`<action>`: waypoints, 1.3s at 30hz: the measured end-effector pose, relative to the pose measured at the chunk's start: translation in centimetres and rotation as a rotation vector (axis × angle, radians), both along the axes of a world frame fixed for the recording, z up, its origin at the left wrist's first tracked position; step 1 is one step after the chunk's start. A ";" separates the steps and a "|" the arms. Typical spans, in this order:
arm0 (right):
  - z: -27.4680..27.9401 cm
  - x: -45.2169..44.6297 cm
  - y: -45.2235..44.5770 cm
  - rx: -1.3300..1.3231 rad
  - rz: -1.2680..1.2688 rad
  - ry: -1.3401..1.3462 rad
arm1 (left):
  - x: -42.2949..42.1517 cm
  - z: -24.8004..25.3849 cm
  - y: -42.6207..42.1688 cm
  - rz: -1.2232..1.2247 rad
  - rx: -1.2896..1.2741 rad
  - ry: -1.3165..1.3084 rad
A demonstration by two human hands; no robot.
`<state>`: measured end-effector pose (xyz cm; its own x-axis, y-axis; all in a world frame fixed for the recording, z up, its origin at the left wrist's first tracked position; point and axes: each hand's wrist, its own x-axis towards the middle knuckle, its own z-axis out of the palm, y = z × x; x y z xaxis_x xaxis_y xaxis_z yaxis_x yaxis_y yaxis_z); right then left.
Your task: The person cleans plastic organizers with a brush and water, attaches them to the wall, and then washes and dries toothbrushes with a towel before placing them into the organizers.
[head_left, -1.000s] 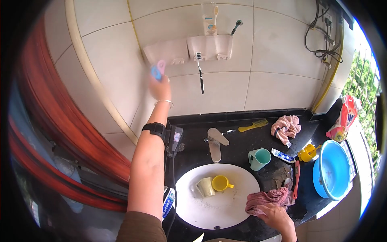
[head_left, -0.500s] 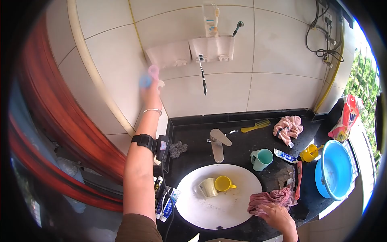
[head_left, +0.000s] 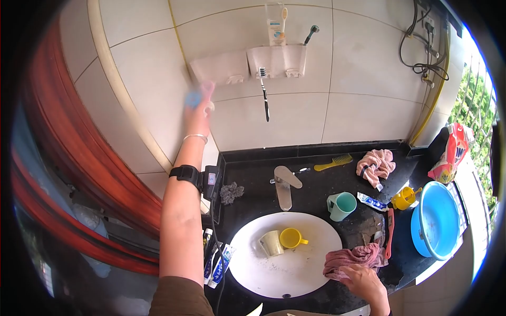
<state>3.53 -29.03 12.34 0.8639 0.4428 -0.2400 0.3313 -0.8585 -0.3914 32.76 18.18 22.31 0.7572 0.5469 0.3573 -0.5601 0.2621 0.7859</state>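
My left hand (head_left: pixel 198 117) reaches up to the wall, just below the left white wall holder (head_left: pixel 220 69). It is blurred, but its fingers close around a pink object (head_left: pixel 208 90) and a blue object (head_left: pixel 193 98), too smeared to name. A small white piece (head_left: pixel 209 108) shows beside the hand. Low on the right, my right hand (head_left: pixel 365 284) grips a bunched pink towel (head_left: pixel 357 259) at the right rim of the white sink (head_left: pixel 287 287). A clear cup (head_left: pixel 271 244) lies tipped in the sink, touching a yellow mug (head_left: pixel 290 238).
A faucet (head_left: pixel 284 192) stands behind the sink. On the black counter are a green mug (head_left: pixel 343 206), a toothpaste tube (head_left: pixel 372 201), a yellow comb (head_left: pixel 333 163), a pink cloth (head_left: pixel 375 167) and a blue basin (head_left: pixel 439 221). A black-and-white toothbrush (head_left: pixel 265 97) hangs from the right holder.
My left hand has shifted slightly up and right with the pink and blue objects, nearer the holder. My right hand stays on the towel.
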 end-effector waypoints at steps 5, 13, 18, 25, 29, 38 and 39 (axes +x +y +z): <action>-0.5 -0.2 0.0 -0.018 -0.014 -0.012 | 0.4 -0.9 -0.3 0.067 -0.088 0.018; -0.6 -0.2 -0.3 0.019 -0.013 -0.023 | 0.9 -2.1 0.1 0.029 -0.202 -0.021; -0.1 0.0 0.1 -0.031 -0.007 0.012 | 2.4 -2.9 1.4 0.322 0.069 -0.030; -0.4 0.0 0.0 -0.015 -0.009 0.001 | 2.0 -2.3 -0.6 0.706 0.376 0.005; -0.4 0.0 -0.2 -0.025 -0.013 0.011 | 1.9 -2.6 -0.8 0.716 0.453 0.015; -1.0 0.5 -0.9 0.011 0.007 -0.020 | -1.6 -5.9 -5.4 0.456 0.835 0.246; -1.3 0.7 -1.0 0.006 0.023 0.009 | -2.6 -6.1 -6.3 0.320 1.032 0.263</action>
